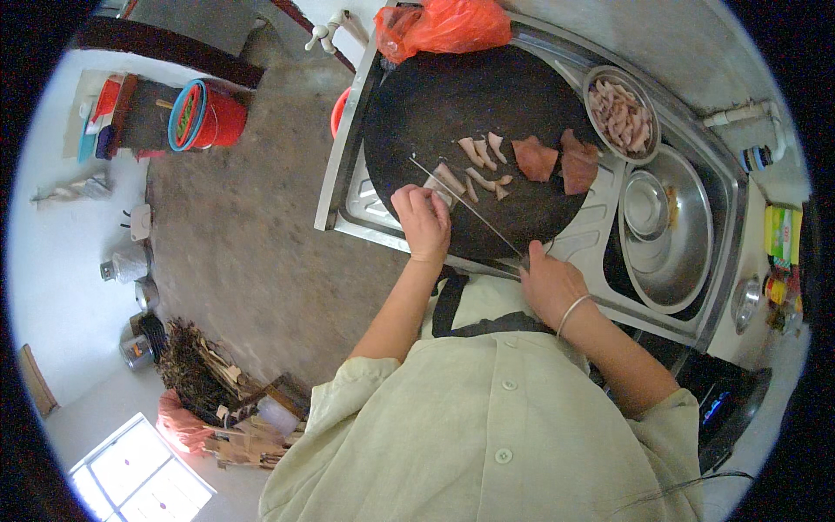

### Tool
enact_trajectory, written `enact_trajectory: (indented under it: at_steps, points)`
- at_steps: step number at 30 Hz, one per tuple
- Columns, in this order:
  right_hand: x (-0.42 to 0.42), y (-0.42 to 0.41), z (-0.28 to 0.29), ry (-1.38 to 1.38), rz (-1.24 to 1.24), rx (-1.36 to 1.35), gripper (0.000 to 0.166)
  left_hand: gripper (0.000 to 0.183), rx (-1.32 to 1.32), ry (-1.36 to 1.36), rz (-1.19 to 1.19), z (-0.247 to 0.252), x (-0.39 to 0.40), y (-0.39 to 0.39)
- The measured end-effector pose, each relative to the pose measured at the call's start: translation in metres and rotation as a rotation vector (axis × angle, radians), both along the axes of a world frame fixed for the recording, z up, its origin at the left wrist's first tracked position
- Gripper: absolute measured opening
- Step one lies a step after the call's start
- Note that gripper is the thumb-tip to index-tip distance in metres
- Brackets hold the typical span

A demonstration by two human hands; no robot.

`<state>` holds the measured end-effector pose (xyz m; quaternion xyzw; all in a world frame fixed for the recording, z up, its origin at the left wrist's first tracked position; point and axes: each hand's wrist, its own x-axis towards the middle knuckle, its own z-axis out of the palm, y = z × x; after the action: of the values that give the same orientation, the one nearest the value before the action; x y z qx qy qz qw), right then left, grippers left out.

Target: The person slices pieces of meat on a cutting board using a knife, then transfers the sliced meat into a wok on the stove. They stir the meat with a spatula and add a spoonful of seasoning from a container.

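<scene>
On a round, dark chopping board (417, 98) lies a piece of pale meat (450, 177), pressed down by the bent fingers of my left hand (423, 212). My right hand (551, 280) grips the handle of a knife (479, 214). Its thin blade, seen nearly edge-on, runs up and left across the board, close by my left fingertips and the meat. Several cut strips (481, 154) are scattered just beyond the blade. Two larger reddish pieces of meat, one in the middle (535, 158) and one at the right edge (579, 163), rest on the board.
Right of the board, a metal bowl (620, 114) holds sliced meat. A steel basin (685, 261) with a small bowl (646, 205) sits in the sink. An orange plastic bag (450, 26) lies at the board's far edge. Red buckets (225, 121) stand on the floor at left.
</scene>
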<state>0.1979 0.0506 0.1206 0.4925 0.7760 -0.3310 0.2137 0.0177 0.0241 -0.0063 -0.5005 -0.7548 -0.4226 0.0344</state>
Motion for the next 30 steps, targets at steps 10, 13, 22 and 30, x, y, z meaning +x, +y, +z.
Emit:
enact_trajectory:
  at_steps: [10, 13, 22, 30]
  points:
    - [-0.046, 0.016, -0.032, 0.075, 0.006, 0.089, 0.028, 0.014, -0.067, 0.043, -0.027, 0.007, 0.002, 0.002]
    - [-0.077, 0.036, -0.029, 0.169, -0.012, 0.095, 0.031, 0.016, -0.067, 0.056, -0.042, 0.006, 0.003, 0.001]
    - [-0.036, 0.038, -0.027, 0.257, -0.181, 0.108, 0.034, 0.015, 0.072, -0.127, 0.023, -0.002, -0.001, -0.007]
    - [-0.012, 0.017, -0.009, 0.185, 0.026, 0.027, 0.029, 0.014, 0.016, -0.058, 0.04, 0.0, 0.001, -0.004]
